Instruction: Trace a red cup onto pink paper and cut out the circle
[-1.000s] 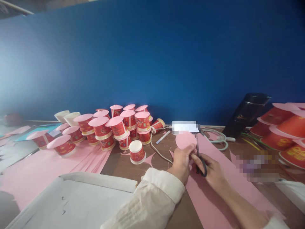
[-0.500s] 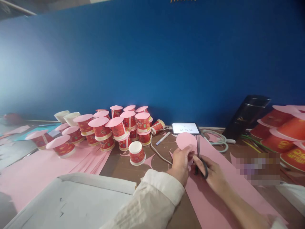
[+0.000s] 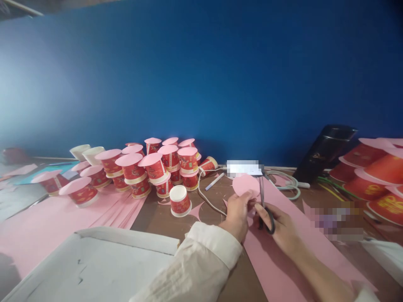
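My left hand [image 3: 238,213] is closed on a pink paper disc [image 3: 244,186], pinched at its lower edge. My right hand [image 3: 278,224] grips a pair of black-handled scissors [image 3: 270,221], fingers through the loops. The blades point up along the disc's right edge; whether they touch the paper I cannot tell. Under both hands lies a long pink paper sheet [image 3: 283,260]. To the left, a red paper cup [image 3: 180,202] stands upside down on the brown table [image 3: 157,220], beside a pink paper scrap [image 3: 196,212].
Several red cups topped with pink discs [image 3: 129,167] are stacked at left. A phone [image 3: 244,168], marker [image 3: 214,181] and cable [image 3: 209,201] lie beyond my hands. A black bottle [image 3: 325,153] and more cups [image 3: 384,163] stand right. A white board [image 3: 103,268] fills the front left.
The view has shifted very slightly. Both hands keep the same hold on the disc and the scissors, with hardly any movement visible.
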`<act>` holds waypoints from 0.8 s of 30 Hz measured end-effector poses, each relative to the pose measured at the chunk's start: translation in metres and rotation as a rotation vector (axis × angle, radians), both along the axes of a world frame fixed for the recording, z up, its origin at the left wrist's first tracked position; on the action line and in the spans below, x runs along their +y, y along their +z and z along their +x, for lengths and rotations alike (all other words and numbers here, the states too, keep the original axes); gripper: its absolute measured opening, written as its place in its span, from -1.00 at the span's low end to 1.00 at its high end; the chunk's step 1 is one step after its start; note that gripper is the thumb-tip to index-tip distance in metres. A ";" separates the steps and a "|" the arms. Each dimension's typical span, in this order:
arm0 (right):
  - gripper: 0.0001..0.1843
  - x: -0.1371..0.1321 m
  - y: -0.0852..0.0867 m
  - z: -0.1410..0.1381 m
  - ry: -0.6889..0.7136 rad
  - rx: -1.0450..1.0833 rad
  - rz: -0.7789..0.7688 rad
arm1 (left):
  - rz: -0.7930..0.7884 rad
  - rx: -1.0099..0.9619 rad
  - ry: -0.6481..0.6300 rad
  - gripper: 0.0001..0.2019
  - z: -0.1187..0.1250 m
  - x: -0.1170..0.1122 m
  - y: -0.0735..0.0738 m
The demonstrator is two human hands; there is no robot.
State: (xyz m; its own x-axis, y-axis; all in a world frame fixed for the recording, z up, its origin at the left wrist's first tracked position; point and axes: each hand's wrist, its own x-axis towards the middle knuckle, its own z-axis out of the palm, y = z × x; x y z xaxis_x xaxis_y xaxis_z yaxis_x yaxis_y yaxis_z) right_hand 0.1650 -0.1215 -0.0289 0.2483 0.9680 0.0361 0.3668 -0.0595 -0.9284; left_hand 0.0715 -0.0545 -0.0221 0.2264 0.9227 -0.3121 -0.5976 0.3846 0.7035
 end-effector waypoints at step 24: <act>-0.47 0.000 -0.002 0.005 -0.001 -0.061 -0.016 | 0.098 0.032 0.010 -0.78 -0.006 -0.005 0.012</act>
